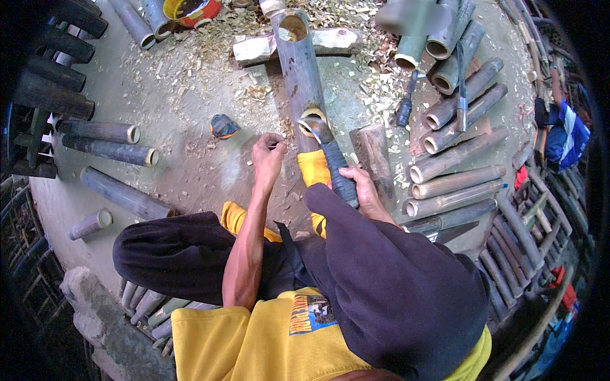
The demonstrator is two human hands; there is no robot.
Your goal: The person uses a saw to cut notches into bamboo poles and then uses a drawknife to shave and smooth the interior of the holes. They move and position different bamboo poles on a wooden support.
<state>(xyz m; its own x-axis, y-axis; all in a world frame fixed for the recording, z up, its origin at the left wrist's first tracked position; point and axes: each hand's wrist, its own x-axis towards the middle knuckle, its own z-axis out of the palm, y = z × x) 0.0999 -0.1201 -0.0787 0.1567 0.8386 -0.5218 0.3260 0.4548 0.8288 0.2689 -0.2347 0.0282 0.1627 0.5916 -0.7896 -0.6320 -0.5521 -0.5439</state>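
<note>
A long grey bamboo pole (298,76) runs away from me, with two oval openings cut in its upper side. My right hand (361,185) is wrapped around the dark, tape-bound handle of a gouge (340,168). The gouge's curved metal blade reaches into the nearer opening. Left of the pole, my left hand (267,155) is raised with its fingers curled together; what they hold, if anything, is too small to make out. Against the pole's near part rests my foot in a yellow sock (314,168).
A pale wooden block (330,42) crosses beneath the pole amid scattered wood chips (254,93). Several bamboo tubes (459,155) lie at right, others (124,193) at left. A dark-handled tool (405,109) lies right of the pole; a black-and-orange object (223,126) sits left.
</note>
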